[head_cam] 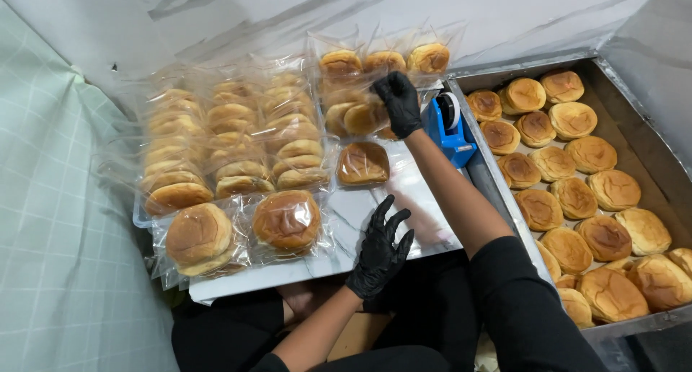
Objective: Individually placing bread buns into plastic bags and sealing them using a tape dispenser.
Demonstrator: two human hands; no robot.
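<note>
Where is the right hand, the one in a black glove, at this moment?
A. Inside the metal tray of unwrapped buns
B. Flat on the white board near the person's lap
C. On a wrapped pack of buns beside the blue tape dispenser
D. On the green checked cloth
C: the right hand rests on a wrapped pack of buns, just left of the blue tape dispenser.

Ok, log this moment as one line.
left black-gloved hand: open over white board | right black-gloved hand: on clear-bagged buns | blue tape dispenser: beside | metal tray: loose buns
</note>
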